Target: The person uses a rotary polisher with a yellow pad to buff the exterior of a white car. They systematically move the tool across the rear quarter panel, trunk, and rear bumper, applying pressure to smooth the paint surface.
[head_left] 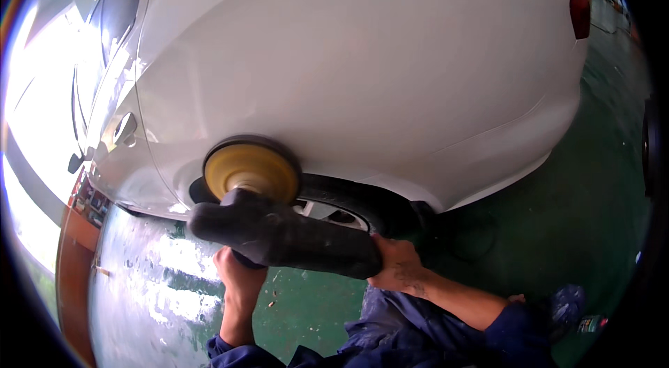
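Head view, hands (398, 262) wrapped round black polisher (293, 237), fingertips hidden, car wheel (319, 211) partly covered

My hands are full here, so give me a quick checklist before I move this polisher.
1. Left hand gripping polisher near its head: ok.
2. Right hand gripping its rear end: ok.
3. Yellow disc with black rim mounted on the polisher: ok.
4. Disc's working face flat on the white car's rear side panel: cannot tell, face hidden.
5. Red taillight well away from the disc: ok.
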### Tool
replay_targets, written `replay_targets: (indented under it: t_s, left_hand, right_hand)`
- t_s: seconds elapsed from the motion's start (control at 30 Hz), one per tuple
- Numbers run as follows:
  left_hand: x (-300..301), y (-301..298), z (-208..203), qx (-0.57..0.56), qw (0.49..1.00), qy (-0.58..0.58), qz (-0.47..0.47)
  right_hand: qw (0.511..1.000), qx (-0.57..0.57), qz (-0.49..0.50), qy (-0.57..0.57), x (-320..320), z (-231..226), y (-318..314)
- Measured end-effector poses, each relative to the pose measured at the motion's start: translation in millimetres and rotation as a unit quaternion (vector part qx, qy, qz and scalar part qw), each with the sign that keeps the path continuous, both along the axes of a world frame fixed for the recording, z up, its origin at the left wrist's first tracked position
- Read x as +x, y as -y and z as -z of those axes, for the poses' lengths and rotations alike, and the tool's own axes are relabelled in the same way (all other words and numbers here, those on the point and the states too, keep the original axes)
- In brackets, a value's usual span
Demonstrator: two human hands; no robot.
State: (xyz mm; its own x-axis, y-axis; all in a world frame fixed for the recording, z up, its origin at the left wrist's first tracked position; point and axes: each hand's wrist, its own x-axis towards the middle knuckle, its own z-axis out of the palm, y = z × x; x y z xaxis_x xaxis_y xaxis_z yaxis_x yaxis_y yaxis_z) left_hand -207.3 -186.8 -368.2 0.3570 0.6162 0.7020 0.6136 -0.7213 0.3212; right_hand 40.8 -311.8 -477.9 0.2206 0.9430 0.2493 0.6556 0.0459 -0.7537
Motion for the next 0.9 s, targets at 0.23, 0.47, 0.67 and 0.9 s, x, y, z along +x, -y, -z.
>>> replay_targets:
  t_s: [0.23, 0.47, 0.67, 0.9]
  left_hand:
    - [23.9, 18.7, -5.5, 0.061, 0.987, -0.142, 0.052]
    - [121.8, 70.2, -42.4, 0.12, 0.926, -0.346, 0.096]
    - [64.9, 38.1, -95.4, 0.117, 0.939, -0.315, 0.069]
    - [-60.4, -56.0, -69.5, 0.133, 0.984, -0.101, 0.06]
  right_hand:
    - [0.987, 0.056, 0.016, -0.151, -4.4, 42.3, 14.2]
    - [0.959, 0.167, 0.108, -0.203, -24.7, 131.5, 44.0]
    - [0.977, 0.189, 0.085, -0.044, -70.4, 75.5, 28.1]
    - [0.965, 0.221, 0.017, -0.142, -119.9, 24.5, -59.0]
